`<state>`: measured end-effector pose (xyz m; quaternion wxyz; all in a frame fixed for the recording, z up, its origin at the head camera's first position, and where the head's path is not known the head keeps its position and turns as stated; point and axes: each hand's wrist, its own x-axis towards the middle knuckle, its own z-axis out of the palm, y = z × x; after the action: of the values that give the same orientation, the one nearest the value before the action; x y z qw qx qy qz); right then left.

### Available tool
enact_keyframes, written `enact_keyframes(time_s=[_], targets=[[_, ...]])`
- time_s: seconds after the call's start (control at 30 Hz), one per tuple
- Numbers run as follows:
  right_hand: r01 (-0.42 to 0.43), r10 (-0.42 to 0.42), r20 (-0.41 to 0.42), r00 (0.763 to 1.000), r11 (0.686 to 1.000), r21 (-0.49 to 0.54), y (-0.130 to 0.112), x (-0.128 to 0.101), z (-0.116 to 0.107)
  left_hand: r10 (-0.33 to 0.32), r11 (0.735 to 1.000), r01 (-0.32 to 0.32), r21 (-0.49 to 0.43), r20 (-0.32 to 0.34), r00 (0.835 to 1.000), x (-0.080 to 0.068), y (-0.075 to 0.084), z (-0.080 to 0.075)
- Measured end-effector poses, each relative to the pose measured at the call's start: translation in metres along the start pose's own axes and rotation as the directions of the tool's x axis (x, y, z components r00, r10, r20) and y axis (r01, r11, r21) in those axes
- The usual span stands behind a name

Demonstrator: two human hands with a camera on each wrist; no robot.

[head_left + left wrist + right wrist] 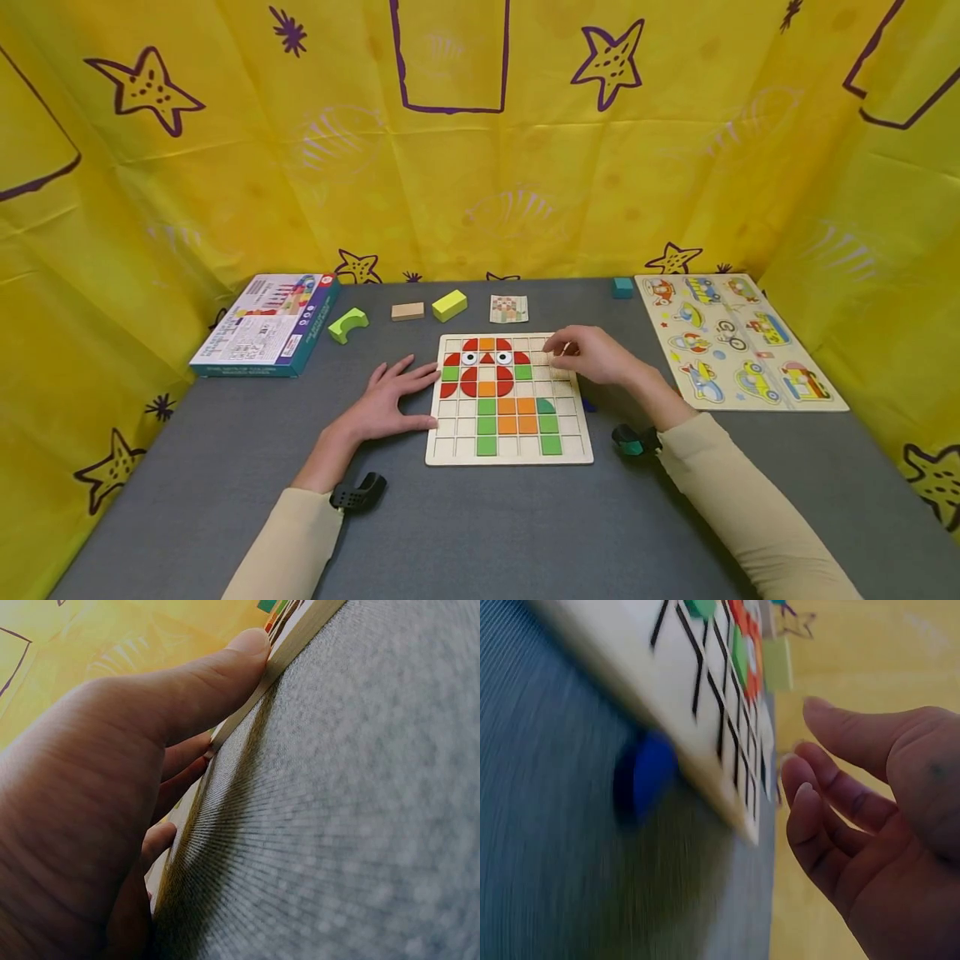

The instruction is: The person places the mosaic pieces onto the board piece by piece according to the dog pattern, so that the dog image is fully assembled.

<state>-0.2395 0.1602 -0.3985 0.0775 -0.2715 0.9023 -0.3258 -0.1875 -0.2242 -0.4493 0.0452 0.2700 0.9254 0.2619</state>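
A square wooden grid board [457, 450] lies mid-table, with red, orange and green tiles forming an animal-like picture with two eye tiles [504, 358]. A dark green rounded tile [547, 406] sits at the picture's right side. My left hand [386, 404] is spread at the board's left edge, thumb [244, 649] and fingertips touching it. Over the board's upper right corner hovers my right hand [596, 354], its fingers loosely bent; in the right wrist view, nothing shows between thumb and fingers. A blue piece [645, 776] lies beside the board's right edge, on the table.
Behind the board are a small picture card [509, 309], a yellow block [450, 306], a plain wood block [407, 312] and a green arch block [348, 324]. A box [262, 325] lies left; a vehicle puzzle board [723, 358] and teal cube [622, 287] lie right.
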Motion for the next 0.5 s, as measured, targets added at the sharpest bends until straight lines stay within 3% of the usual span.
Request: enact_keyframes(time_s=[0.2,0.5], targets=[[-0.025,0.025,-0.059,0.998,1.0,0.0,0.028,-0.035,-0.025,0.008,1.0,-0.008,0.007,-0.007,1.0,0.0,-0.003,0.001],[-0.077,0.075,-0.069,0.995,0.996,-0.037,0.051,-0.083,-0.049,-0.003,1.0,0.003,-0.004,0.004,1.0,0.0,0.0,0.001]])
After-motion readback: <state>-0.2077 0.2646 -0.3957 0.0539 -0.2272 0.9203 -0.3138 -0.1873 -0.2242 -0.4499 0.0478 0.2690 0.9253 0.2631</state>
